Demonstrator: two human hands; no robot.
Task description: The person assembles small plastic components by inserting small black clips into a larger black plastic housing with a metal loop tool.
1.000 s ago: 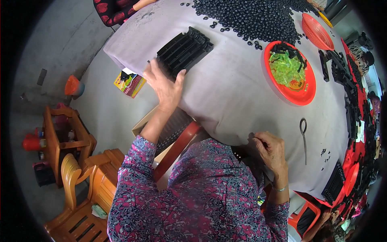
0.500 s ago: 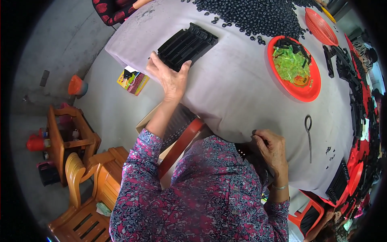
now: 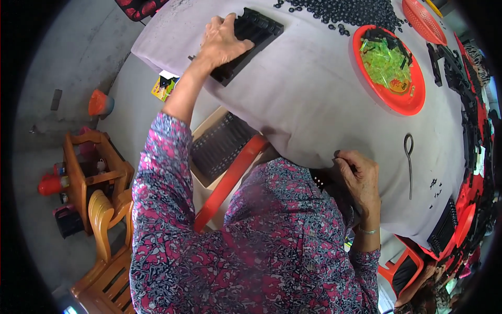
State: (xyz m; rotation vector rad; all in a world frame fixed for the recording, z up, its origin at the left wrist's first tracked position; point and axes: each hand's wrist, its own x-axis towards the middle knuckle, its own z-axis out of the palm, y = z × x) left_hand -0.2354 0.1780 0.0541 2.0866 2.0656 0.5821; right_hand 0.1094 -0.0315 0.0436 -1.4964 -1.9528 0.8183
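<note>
My left hand (image 3: 224, 42) grips a black ribbed plastic part (image 3: 256, 39) lying on the cloth-covered table at the upper left. Its thumb lies across the ribs, and the fingertips curl at the far left side. The hand and wrist cover much of the part's left half. At the table's near edge, my right hand (image 3: 358, 172) is closed, thumb against the fingers. A small black piece (image 3: 337, 154) pokes out of that pinch, too little showing to tell its kind.
A red plate (image 3: 413, 102) holds green translucent pieces. Small black round pieces (image 3: 345, 10) lie heaped beyond, beside a red basket (image 3: 423, 21). A looped metal rod (image 3: 410, 167) rests at right. Below the table edge stands a box (image 3: 214, 152) with black slotted parts; a wooden chair (image 3: 112, 261) is at left.
My left hand has moved farther out and over the black ribbed part, from its near edge. The view has shifted, uncovering more of the box below. My right hand keeps its pinch.
</note>
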